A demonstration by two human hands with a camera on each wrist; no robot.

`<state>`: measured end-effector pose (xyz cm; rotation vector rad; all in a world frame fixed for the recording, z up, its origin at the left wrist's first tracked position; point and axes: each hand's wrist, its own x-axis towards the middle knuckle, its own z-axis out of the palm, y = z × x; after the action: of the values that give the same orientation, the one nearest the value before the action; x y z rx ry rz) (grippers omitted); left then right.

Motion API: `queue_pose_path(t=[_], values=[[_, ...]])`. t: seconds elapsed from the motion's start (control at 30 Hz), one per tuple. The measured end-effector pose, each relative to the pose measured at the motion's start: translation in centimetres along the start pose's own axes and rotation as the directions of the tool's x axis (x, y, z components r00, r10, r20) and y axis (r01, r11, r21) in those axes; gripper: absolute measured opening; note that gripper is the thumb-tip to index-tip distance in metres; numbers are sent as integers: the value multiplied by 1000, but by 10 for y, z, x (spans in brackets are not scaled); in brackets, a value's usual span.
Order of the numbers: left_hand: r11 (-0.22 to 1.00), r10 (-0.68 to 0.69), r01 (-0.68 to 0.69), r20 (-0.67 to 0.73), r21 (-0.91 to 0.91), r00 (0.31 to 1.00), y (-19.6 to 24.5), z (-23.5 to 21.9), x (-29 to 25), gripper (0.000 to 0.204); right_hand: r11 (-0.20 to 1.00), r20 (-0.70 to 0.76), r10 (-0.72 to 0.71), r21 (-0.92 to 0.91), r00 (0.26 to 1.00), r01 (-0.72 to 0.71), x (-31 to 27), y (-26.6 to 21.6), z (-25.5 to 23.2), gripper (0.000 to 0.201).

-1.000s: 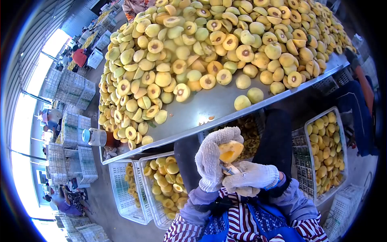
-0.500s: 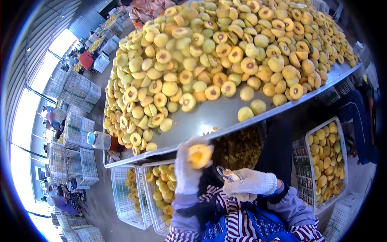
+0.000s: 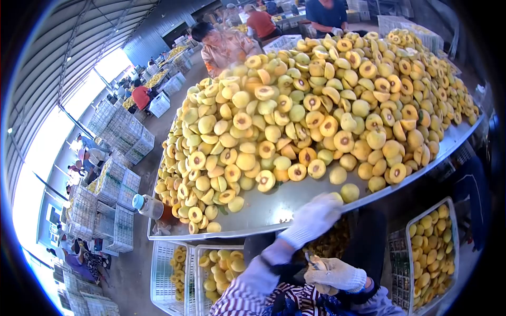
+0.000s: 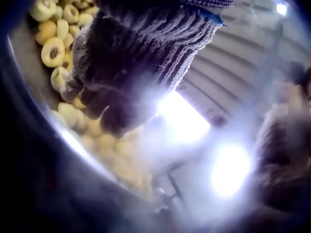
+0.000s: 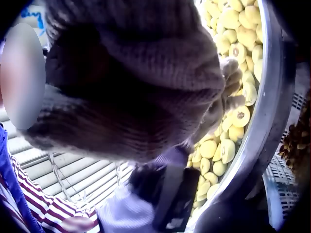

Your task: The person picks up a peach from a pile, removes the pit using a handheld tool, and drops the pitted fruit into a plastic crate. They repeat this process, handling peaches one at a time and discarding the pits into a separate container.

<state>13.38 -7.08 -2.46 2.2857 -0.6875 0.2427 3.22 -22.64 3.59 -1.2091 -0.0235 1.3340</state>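
Note:
My gloved left hand (image 3: 314, 220) reaches over the front edge of the metal table (image 3: 258, 207). Its fingertips are at a peach half, mostly hidden beneath them, beside another peach half (image 3: 349, 193). In the left wrist view the fingers (image 4: 119, 114) hang slightly bent before the heap. Low over the lap, my gloved right hand (image 3: 336, 274) grips a small tool with a looped metal end (image 3: 310, 258); its handle is hidden in the fist. Cut peaches (image 3: 295, 121), many with brown pits showing, are heaped on the table.
Crates of peach halves stand below the table at the left (image 3: 197, 284) and right (image 3: 448, 210). A bottle with a blue lid (image 3: 150, 206) sits at the table's left corner. Across the heap is a person in a patterned top (image 3: 226, 50). Stacked crates (image 3: 118, 134) line the left.
My left hand swung left with a scooped peach half, then came back to the table edge without it. My right hand kept the tool near the lap. The head view tilted up.

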Motion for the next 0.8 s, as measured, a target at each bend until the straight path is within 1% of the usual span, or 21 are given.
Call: queue_pose_path(t=[0.03,0.07,0.1,0.13,0.17,0.23,0.27,0.3,0.37,0.4,0.5,0.53,0.6,0.7,0.73,0.77,0.8], values=[[996,86,-87,-20,-19,996,-4,23,19,22,999,-17,-47,17,999,47,-1,3,-5,24],[996,43,-59,229,61,973,-5,33,46,24,995,-34,-94,32,995,95,-2,10,-11,24],[986,48,-81,216,146,975,-15,54,56,24,989,-50,-141,46,989,143,-1,17,-17,24],[968,53,-100,203,229,978,-33,77,61,24,990,-111,-112,75,988,120,0,22,-22,23],[945,56,-114,190,308,980,-44,89,64,24,994,-146,-84,63,986,94,-1,17,-24,23],[969,-56,-4,239,246,969,-46,83,68,26,998,-214,-23,51,976,35,-10,9,-23,24],[975,-112,52,275,218,955,-48,79,66,26,997,-231,23,83,973,-4,-10,3,-24,25],[969,-184,111,340,223,922,-49,67,64,27,995,-226,13,97,974,9,-6,3,-25,25],[941,-325,234,457,244,828,-50,38,61,29,992,-211,-2,121,977,28,2,5,-26,25],[941,-320,214,477,264,819,-68,37,52,32,995,-206,-37,88,978,57,3,0,-22,26],[895,-376,244,334,375,864,-87,14,10,35,981,-191,-173,60,966,187,22,18,-26,26],[839,-472,301,330,454,818,-88,6,5,36,981,-200,-173,53,965,186,21,15,-24,27],[698,-649,393,296,599,701,-87,-7,-2,38,983,-220,-165,39,962,178,19,1,-16,27],[742,-628,448,282,498,726,-78,-26,2,50,980,-226,-184,33,957,196,20,-5,-9,26],[697,-692,540,246,471,679,-70,-34,8,61,976,-235,-198,47,952,214,15,-10,-7,24],[785,-595,572,32,238,803,-88,-28,-11,54,973,-260,-207,43,943,225,14,-11,-7,23],[690,-716,708,4,-150,698,-99,-28,-15,57,972,-294,-204,54,934,229,13,-12,-8,23]])
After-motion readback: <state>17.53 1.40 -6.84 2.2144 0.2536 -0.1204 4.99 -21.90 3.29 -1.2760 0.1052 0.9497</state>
